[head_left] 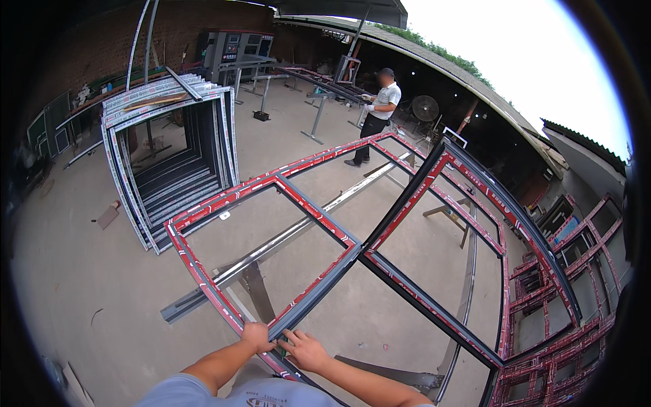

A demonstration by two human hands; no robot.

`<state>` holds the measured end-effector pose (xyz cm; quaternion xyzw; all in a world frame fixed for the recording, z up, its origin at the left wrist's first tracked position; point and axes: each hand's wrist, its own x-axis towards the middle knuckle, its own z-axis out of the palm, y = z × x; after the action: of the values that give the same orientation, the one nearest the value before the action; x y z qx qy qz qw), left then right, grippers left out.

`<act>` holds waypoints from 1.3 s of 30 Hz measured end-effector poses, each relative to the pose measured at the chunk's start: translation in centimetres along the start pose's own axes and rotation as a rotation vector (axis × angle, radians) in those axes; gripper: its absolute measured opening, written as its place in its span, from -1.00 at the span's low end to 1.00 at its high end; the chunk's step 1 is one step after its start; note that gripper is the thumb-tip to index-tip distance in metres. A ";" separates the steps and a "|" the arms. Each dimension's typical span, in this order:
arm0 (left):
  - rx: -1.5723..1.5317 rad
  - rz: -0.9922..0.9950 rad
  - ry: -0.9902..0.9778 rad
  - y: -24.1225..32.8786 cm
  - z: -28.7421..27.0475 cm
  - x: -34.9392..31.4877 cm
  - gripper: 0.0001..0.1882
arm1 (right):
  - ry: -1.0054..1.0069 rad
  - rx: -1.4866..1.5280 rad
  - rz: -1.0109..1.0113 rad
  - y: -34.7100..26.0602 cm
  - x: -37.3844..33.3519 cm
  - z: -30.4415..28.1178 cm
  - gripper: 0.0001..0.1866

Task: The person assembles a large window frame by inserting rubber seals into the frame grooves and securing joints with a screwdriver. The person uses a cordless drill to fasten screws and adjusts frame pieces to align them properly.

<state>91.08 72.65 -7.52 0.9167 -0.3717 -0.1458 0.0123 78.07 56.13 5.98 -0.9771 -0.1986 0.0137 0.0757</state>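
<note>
A large window frame (224,193), grey with red-and-white film on its faces, lies flat in front of me. My left hand (256,337) is closed around its near edge, where a grey crossbar (315,292) meets the outer rail. Just to the right, my right hand (305,351) touches the same joint with its fingers apart. What lies under its fingertips is partly hidden. Tilted up from the frame's right half stands a sash (407,203) with a dark edge and red film.
Metal support rails (271,254) carry the frame. At left stands a stack of film-wrapped frames (169,102); more red-filmed frames (542,366) lean at right. A person (383,108) in white gloves works beyond, near a fan (426,108) and a grey machine (234,51).
</note>
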 end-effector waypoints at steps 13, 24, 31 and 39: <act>-0.001 -0.017 -0.029 0.2 -0.5 -0.1 -0.33 | 0.023 1.357 1.000 -0.7 2.6 7.8 -0.30; -0.005 -0.050 -0.031 0.5 -0.8 -0.1 -0.35 | 0.132 0.061 -0.051 -0.2 -0.9 0.6 -0.57; 0.012 -0.054 -0.031 -0.1 0.7 0.6 -0.31 | -0.030 0.214 0.317 -1.3 1.5 2.3 -0.57; 0.069 -0.084 -0.103 0.6 -0.5 0.7 -0.32 | 0.065 1.407 0.919 0.6 2.7 7.6 -0.46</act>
<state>91.30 71.67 -7.17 0.9227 -0.3378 -0.1802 -0.0447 80.37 57.74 -1.66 -0.6854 0.2763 0.1358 0.6599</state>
